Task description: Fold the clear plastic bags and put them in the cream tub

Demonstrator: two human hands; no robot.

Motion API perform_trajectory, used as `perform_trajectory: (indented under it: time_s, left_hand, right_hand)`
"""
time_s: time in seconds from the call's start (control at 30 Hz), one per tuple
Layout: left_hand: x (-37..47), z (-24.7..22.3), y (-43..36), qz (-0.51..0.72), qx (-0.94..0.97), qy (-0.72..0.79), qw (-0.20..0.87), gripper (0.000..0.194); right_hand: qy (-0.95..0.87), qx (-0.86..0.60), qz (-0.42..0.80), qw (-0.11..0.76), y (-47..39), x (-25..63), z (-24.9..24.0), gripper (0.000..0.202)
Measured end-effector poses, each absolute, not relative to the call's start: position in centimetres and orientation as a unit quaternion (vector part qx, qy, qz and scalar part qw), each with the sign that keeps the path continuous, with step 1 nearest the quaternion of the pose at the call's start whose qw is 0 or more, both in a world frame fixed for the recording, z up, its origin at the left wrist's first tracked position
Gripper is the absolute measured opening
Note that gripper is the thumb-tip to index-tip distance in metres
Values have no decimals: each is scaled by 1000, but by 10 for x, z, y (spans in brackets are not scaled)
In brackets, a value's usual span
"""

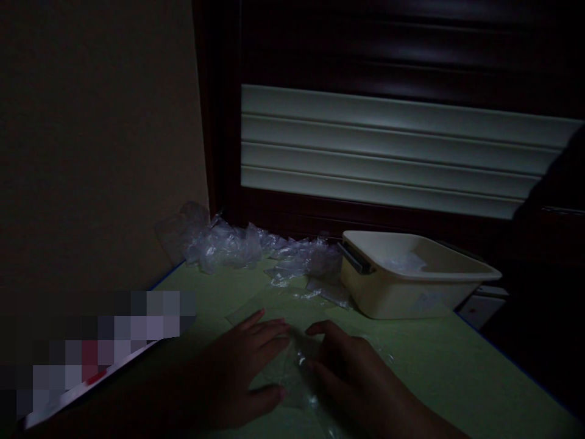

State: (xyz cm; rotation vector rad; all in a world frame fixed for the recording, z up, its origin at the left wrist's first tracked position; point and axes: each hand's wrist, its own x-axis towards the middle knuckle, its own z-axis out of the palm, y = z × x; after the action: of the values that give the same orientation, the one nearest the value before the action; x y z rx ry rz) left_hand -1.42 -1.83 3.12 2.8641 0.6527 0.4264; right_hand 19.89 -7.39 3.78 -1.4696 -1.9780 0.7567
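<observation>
My left hand lies over a thin clear plastic bag on the green tabletop, fingers spread and thumb apart. Facing it from the right, my right hand is above the same film. Its index finger and thumb are bent with a gap between them; the other fingers are mostly hidden in shadow. Shiny creases of the clear film show between the hands and below the right one. More flat film lies just beyond my fingertips. The scene is dim, so the film's edges are hard to trace.
A heap of crumpled clear plastic bags lies along the table's back edge. At the back right stands a cream plastic bin with dark handles and some clear plastic inside. A pixelated white-edged object is at left; a wall and dark louvred panel stand behind.
</observation>
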Motion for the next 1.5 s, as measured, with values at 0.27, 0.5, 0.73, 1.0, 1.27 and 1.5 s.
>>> perform_trajectory:
  time_s: [0.27, 0.5, 0.73, 1.0, 1.27, 1.5]
  left_hand:
    - [-17, 28, -19, 167, 964, 189, 81, 53]
    - [-18, 31, -19, 212, 965, 150, 35, 49]
    - [-5, 53, -38, 159, 980, 119, 23, 18]
    - [-4, 50, -50, 135, 983, 120, 8, 14]
    - [-4, 52, -45, 133, 985, 107, 6, 9]
    - [-5, 48, -49, 135, 986, 99, -8, 7]
  right_hand:
    - [-866, -474, 71, 141, -73, 197, 41, 21]
    - [-863, -470, 114, 146, -76, 195, 39, 16]
    - [-848, -474, 165, 171, -76, 196, 45, 17]
    - [-845, -393, 306, 195, -77, 227, 60, 38]
    - [-847, -353, 366, 153, -80, 231, 75, 38]
    - [-855, -320, 379, 151, -72, 229, 55, 16]
